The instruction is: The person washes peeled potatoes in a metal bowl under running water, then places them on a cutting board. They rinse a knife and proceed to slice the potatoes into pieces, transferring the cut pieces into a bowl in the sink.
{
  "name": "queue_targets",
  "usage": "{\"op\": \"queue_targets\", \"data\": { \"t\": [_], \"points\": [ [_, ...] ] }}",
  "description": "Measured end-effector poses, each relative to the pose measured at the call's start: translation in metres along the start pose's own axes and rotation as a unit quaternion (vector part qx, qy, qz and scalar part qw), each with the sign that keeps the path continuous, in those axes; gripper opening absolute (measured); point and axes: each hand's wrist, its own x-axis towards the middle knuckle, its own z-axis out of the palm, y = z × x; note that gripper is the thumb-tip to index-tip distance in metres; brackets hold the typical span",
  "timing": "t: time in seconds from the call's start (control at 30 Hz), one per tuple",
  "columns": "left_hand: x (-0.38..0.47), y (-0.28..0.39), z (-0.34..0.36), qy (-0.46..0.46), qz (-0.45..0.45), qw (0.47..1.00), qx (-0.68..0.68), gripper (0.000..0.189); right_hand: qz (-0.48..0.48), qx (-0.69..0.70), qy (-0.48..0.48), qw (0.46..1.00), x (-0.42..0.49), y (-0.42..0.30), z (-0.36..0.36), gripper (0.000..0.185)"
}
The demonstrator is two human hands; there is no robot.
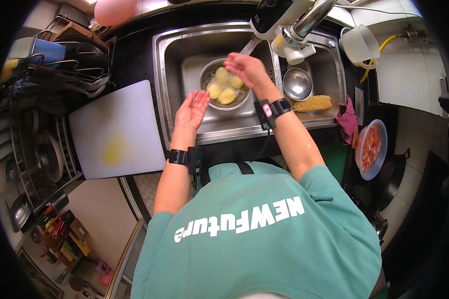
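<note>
Peeled potatoes [227, 96], several of them, lie in water in a round metal bowl [230, 109] inside the left basin of a steel sink [183, 67]. A stream of water [250, 46] runs from the tap unit above. My right hand [249, 71] is over the bowl's upper right side, close to the stream, with nothing seen in it. At the bowl's left rim, my left hand [192, 112] is palm up, fingers spread and holding nothing. Whether its fingertips touch the rim cannot be told.
A small metal bowl [298, 84] and a loofah-like scrubber [312, 104] sit in the right basin. The chrome faucet [310, 20] overhangs the sink. Left lies a white cutting board [119, 138], beyond it a dish rack [75, 67]. Right are a purple cloth [346, 121] and raw meat [371, 147] in a bowl.
</note>
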Motion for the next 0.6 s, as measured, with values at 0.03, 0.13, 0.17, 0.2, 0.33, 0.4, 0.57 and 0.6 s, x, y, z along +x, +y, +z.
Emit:
{"op": "queue_targets", "data": {
  "t": [0.03,0.13,0.17,0.2,0.33,0.4,0.57,0.6],
  "points": [
    [0.003,-0.002,-0.002,-0.042,-0.033,0.998,-0.021,0.024,0.03,-0.011,-0.068,0.997,-0.008,0.008,0.006,0.03],
    [0.017,-0.009,0.001,-0.222,-0.097,0.967,-0.084,0.024,0.153,-0.093,-0.227,0.957,-0.036,0.038,0.025,0.031],
    [0.02,-0.014,0.002,-0.232,-0.079,0.967,-0.063,0.023,0.179,-0.118,-0.274,0.938,-0.043,0.044,0.027,0.03],
    [0.022,-0.019,0.004,-0.205,-0.05,0.977,-0.028,0.023,0.13,-0.181,-0.218,0.95,-0.044,0.044,0.025,0.031],
    [0.01,-0.017,0.001,-0.047,0.021,0.997,0.062,0.025,-0.054,-0.323,-0.014,0.945,-0.048,0.014,-0.01,0.032],
    [-0.005,0.003,-0.006,-0.032,0.012,0.996,0.078,0.028,-0.101,-0.265,0.064,0.957,-0.054,-0.021,-0.047,0.03],
    [-0.049,0.019,-0.016,0.003,0.062,0.974,0.218,0.038,-0.284,-0.3,0.212,0.886,-0.066,-0.101,-0.124,0.019],
    [-0.054,0.02,-0.014,-0.015,0.079,0.968,0.239,0.04,-0.302,-0.341,0.226,0.861,-0.068,-0.111,-0.133,0.02]
  ]
}}
